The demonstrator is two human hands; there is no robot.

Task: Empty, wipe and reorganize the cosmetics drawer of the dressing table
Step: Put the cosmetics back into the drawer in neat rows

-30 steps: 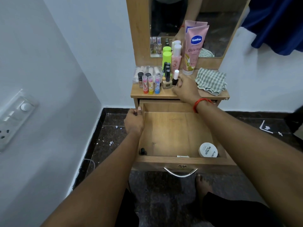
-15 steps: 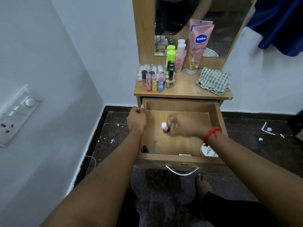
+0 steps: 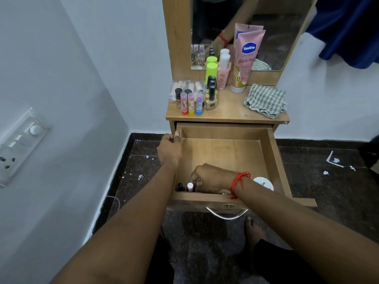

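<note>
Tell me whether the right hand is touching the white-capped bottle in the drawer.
Touching. The head view shows the right hand with fingertips closed around the white-capped bottle, no gap visible, at the drawer front-left corner.

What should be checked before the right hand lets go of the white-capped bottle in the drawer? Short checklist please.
1. Bottle upright: ok. The white-capped bottle stands cap up at the drawer's front left.
2. Bottle resting on the drawer floor: cannot tell, the drawer front hides its base.
3. Clear of its neighbour: cannot tell. The black-capped bottle stands close on its left; contact is not visible.
4. Right hand grip: ok, fingers are closed on the bottle.
5. Drawer steady: ok, the left hand grips its left wall and it is pulled well out.
6. Room for the rest: ok, most of the drawer floor is bare; only the white round jar sits at front right.
</note>
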